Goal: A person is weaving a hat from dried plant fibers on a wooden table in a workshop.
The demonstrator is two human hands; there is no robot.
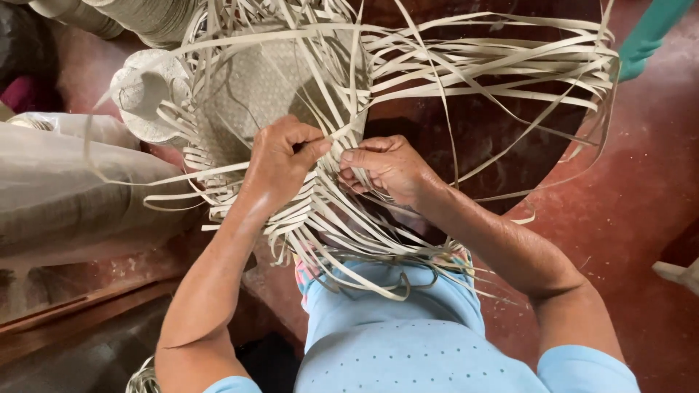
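Left hand: we see the left hand curled tight on the weave, thumb pressed against a pale strip pinched between thumb and forefinger.
Right hand: the right hand sits just beside the left, fingers bent and gripping the same run of strips at the weave's edge.
Weave: the woven piece lies above the person's lap, its finished part a tight pale mat above the left hand; we find both hands at its lower right edge.
Loose strips: long strips fan out to the right and loop back over the dark round surface; others trail down over the light blue shirt.
Floor: red floor on the right, touching nothing the hands hold.
Left side: a grey bundle lies near the weave, and a stack of woven pieces shows at the top.
Upper right: a teal object, kind unclear to us.
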